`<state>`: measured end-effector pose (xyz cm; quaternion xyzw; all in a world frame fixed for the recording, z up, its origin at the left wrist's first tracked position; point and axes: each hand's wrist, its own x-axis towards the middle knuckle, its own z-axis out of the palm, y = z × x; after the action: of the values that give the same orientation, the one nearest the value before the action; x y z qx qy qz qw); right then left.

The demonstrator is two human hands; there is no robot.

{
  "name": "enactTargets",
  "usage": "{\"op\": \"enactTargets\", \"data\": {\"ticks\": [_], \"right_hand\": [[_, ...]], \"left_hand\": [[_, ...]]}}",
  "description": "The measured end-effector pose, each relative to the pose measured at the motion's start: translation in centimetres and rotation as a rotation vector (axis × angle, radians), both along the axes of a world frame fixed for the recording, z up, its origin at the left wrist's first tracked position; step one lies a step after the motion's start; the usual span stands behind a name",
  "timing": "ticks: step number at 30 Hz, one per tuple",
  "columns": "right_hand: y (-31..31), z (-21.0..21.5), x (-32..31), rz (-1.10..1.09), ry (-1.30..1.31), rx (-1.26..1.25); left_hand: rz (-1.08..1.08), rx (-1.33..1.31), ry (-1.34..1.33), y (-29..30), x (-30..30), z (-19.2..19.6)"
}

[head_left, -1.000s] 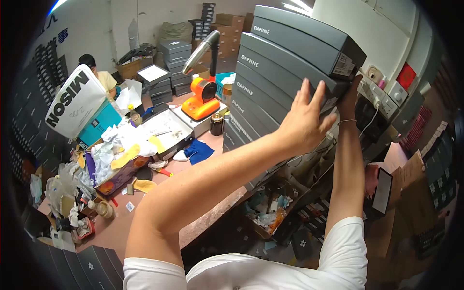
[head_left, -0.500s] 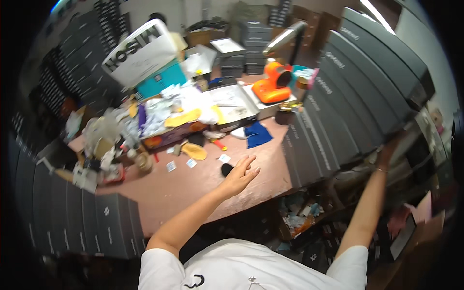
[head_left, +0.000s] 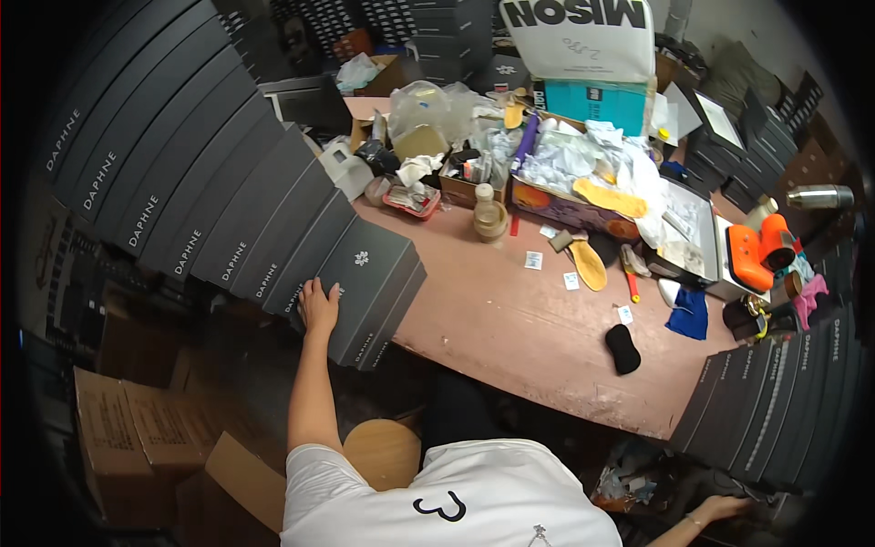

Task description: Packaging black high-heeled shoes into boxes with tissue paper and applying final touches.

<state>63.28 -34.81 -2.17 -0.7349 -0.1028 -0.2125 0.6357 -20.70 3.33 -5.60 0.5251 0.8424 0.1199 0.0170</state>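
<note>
Head view, my only feed: left hand [head_left: 319,310] lies on a grey box [head_left: 363,264] with a pale flower mark, fingers over its near-left edge; I cannot tell whether it grips or merely rests. The box sits at the table's left end, flush against a long run of like boxes [head_left: 173,182] that curves off to the upper left in my lens. Right hand [head_left: 722,508] is low at the right rim, well apart from the left, fingers stretched outward near a bin [head_left: 629,488] of scraps; too dim there for me to say whether it grasps anything. A bracelet [head_left: 694,521] shows at that wrist. On the pink table [head_left: 510,301], nearest the right side, I note a black pad [head_left: 623,349], then a blue cloth [head_left: 688,315] and a yellow insole [head_left: 590,265]. Behind these, a carton [head_left: 572,211] heaped with crumpled paper [head_left: 583,155], a bottle [head_left: 489,219] at its left, an orange tool [head_left: 749,259] to its right. A second stack [head_left: 775,401] of grey boxes stands at the table's right end. Below the left hand, a round wooden stool [head_left: 383,453] and brown cartons [head_left: 137,428].
</note>
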Motion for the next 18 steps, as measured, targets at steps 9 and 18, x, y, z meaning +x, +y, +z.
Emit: {"op": "enactTargets", "data": {"ticks": [9, 18], "right_hand": [[23.9, -12.4, -35.1, 1.654, 1.073, -0.448], [25.9, -11.4, -37.1, 1.663, 0.864, -0.735]], "left_hand": [[-0.116, -0.025, -0.723, -1.4, 6.8, 1.3], [-0.110, -0.166, -1.287, -7.0, 22.4, -9.3]]}}
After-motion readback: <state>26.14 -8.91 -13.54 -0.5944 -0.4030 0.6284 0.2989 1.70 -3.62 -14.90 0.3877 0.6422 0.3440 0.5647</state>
